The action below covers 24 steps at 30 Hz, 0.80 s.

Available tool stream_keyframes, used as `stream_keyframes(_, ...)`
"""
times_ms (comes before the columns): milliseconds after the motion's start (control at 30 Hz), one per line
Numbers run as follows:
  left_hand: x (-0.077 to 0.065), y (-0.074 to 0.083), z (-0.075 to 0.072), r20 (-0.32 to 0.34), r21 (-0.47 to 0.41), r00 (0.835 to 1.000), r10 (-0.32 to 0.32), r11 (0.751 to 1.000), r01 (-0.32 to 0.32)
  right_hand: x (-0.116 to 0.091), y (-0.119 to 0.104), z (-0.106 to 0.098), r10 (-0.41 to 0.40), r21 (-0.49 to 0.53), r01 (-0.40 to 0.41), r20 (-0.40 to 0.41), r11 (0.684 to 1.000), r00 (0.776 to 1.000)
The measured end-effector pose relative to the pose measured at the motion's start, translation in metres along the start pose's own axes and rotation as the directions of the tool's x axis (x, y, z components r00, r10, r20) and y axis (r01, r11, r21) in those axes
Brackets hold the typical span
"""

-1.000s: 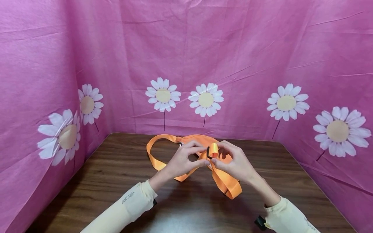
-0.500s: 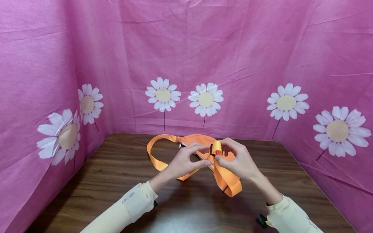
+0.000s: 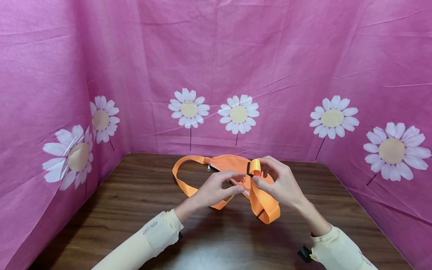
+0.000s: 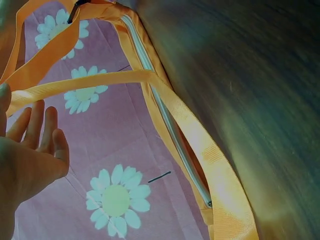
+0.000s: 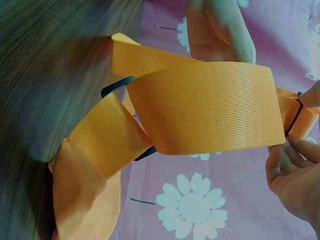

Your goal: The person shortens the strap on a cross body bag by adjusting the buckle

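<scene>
An orange waist bag point(image 3: 233, 162) with a white zipper point(image 4: 160, 105) lies on the table, its long orange strap point(image 3: 183, 185) looping out to the left. My right hand point(image 3: 281, 183) pinches a folded part of the strap beside a black slider buckle point(image 3: 249, 169). The right wrist view shows the buckle point(image 5: 295, 117) close to those fingertips, with a wide strap loop point(image 5: 210, 110) in front and a second black buckle point(image 5: 117, 86). My left hand point(image 3: 216, 188) holds the strap between thumb and index finger, left of the slider. Its other fingers point(image 4: 35, 125) are loosely bent.
The brown wood-grain table point(image 3: 135, 210) spreads beneath both hands. Pink cloth point(image 3: 280, 67) printed with white daisies stands around its back and sides. A metal zipper pull point(image 3: 208, 168) hangs at the bag's left end.
My right hand has shifted right and slightly up with the strap fold and slider. My left fingertips now lie farther from the slider. The left strap loop has slid slightly right.
</scene>
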<state>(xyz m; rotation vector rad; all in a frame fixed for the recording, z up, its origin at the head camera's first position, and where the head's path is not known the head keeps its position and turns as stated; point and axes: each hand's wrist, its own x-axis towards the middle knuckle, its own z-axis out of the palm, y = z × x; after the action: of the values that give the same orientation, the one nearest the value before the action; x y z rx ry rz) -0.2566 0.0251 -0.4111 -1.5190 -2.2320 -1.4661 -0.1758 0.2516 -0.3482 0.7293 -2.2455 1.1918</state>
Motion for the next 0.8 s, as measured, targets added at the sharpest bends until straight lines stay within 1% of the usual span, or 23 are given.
stream_keyframes(100,0.000,-0.001,0.000,-0.020,0.012,1.000,0.006,1.000,-0.005,-0.001,0.012,0.000,-0.006,0.008,0.006,0.001,1.000,1.000)
stream_keyframes(167,0.000,-0.001,-0.001,-0.033,0.011,0.999,0.013,1.000,-0.013,-0.002,0.016,0.000,-0.014,0.013,0.014,0.007,1.000,1.000)
stream_keyframes(267,0.000,0.000,-0.002,-0.051,-0.004,0.998,0.040,0.999,-0.040,-0.002,0.017,-0.001,0.002,0.032,-0.003,0.028,0.999,1.000)
stream_keyframes(400,0.000,0.002,-0.001,-0.079,0.005,0.994,0.076,0.997,-0.075,-0.002,0.016,0.000,0.026,0.042,-0.029,0.058,0.999,0.998)
stream_keyframes(467,-0.001,0.002,-0.001,-0.090,0.010,0.993,0.081,0.997,-0.080,-0.002,0.016,0.001,0.027,0.044,-0.030,0.065,0.999,0.998)
stream_keyframes(800,-0.001,0.006,-0.003,-0.075,0.002,0.992,0.100,0.995,-0.101,-0.002,0.015,0.001,0.008,0.075,-0.012,0.052,0.997,0.999)
